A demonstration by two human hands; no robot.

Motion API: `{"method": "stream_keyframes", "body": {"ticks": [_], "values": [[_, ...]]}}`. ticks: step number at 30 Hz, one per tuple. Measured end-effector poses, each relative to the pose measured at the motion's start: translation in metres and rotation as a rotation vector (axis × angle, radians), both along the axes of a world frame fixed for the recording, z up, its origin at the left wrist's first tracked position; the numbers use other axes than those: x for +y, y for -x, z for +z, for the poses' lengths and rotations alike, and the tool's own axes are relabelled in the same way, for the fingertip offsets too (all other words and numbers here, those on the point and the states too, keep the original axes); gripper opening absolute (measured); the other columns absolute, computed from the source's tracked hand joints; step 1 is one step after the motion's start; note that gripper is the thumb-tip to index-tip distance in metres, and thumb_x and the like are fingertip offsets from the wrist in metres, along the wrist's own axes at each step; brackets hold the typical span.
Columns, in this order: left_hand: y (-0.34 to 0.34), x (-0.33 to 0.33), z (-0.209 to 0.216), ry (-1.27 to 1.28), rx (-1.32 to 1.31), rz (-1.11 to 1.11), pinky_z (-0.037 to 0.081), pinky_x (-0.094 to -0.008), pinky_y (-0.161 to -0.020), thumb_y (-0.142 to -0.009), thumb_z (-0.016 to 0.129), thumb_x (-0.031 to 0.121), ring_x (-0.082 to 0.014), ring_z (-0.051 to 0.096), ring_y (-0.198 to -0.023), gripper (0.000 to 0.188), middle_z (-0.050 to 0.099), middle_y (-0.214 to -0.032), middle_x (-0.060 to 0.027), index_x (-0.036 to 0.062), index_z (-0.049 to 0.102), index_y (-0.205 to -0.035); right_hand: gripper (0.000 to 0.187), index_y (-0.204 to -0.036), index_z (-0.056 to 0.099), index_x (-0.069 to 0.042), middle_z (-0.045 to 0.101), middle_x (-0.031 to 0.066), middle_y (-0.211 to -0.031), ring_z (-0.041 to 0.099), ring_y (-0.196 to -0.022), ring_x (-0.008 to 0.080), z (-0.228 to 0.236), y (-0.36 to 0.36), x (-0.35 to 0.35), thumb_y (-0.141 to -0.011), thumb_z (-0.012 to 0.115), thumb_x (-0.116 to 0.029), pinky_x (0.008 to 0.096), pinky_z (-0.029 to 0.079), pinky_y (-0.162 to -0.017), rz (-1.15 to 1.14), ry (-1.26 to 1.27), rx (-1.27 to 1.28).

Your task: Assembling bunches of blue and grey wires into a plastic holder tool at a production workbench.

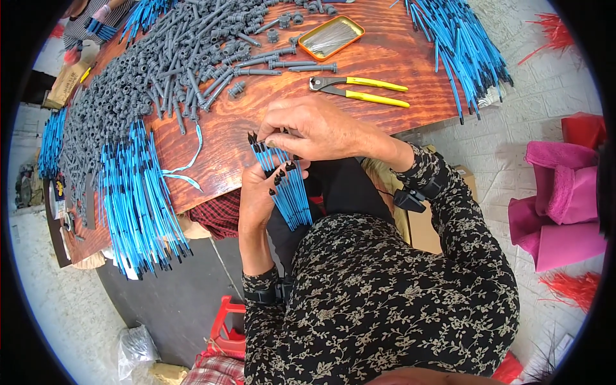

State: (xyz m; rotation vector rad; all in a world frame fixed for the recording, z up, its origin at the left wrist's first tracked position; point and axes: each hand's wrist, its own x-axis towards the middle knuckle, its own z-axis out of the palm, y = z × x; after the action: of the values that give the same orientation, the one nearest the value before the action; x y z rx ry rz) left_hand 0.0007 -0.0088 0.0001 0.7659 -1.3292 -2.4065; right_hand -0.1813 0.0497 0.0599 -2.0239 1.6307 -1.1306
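1. Head view: L hand (256, 192) is wrapped tight round a bunch of blue rods (294, 199), over the lap (343, 192), just off the near edge of the table (420, 70).
2. R hand (311, 128) has fingertips together at the upper black tips (252, 138); can't tell if pinching one.
3. Progress (my guess): bunch prob. unfinished, tips in 2 rows. More rods heaped L (138, 199) & R; gray parts (186, 38) piled loose. Can't tell which are done.
4. Room: tight btwn R hand & pincers (378, 99); bare wood L of hands, up to strip (199, 142).
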Motion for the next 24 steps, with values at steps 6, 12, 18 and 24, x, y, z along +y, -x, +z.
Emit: {"method": "stream_keyframes", "body": {"ticks": [6, 12, 18, 24], "values": [[0.0005, 0.0002, -0.0016, 0.018, -0.002, 0.002, 0.06, -0.0336, -0.075, -0.093, 0.06, 0.007, -0.0236, 0.071, -0.087, 0.016, 0.071, -0.096, -0.0163, -0.0029, 0.065, -0.105, 0.013, -0.095, 0.067, -0.004, 0.064, 0.0092, -0.083, 0.064, -0.073, 0.0255, -0.0032, -0.0008, -0.0002, -0.085, 0.064, -0.012, 0.0355, 0.049, -0.063, -0.008, 0.038, -0.001], [0.0003, 0.0008, -0.003, 0.047, -0.006, 0.006, 0.06, -0.0332, -0.074, -0.093, 0.06, 0.007, -0.0234, 0.071, -0.085, 0.015, 0.071, -0.094, -0.0157, -0.0029, 0.066, -0.103, 0.013, -0.095, 0.067, -0.004, 0.064, 0.0094, -0.083, 0.064, -0.073, 0.026, -0.0025, -0.0019, 0.0014, -0.085, 0.063, -0.012, 0.0356, 0.049, -0.064, -0.005, 0.032, -0.038], [0.0008, 0.0012, -0.0017, 0.035, -0.015, 0.016, 0.06, -0.032, -0.073, -0.093, 0.06, 0.007, -0.0222, 0.071, -0.083, 0.014, 0.071, -0.092, -0.014, -0.0027, 0.066, -0.102, 0.014, -0.097, 0.066, -0.004, 0.064, 0.0106, -0.086, 0.064, -0.075, 0.0272, -0.0001, -0.0028, 0.0019, -0.085, 0.063, -0.011, 0.0366, 0.049, -0.065, -0.005, 0.011, -0.024], [-0.0003, 0.0013, -0.0005, 0.061, -0.049, 0.007, 0.059, -0.0291, -0.069, -0.094, 0.06, 0.008, -0.0202, 0.071, -0.081, 0.014, 0.071, -0.09, -0.0117, -0.0014, 0.067, -0.101, 0.014, -0.097, 0.066, -0.004, 0.065, 0.0109, -0.088, 0.064, -0.08, 0.0283, -0.0055, -0.0098, -0.0004, -0.085, 0.063, -0.011, 0.038, 0.05, -0.067, -0.035, 0.059, -0.015]]}}
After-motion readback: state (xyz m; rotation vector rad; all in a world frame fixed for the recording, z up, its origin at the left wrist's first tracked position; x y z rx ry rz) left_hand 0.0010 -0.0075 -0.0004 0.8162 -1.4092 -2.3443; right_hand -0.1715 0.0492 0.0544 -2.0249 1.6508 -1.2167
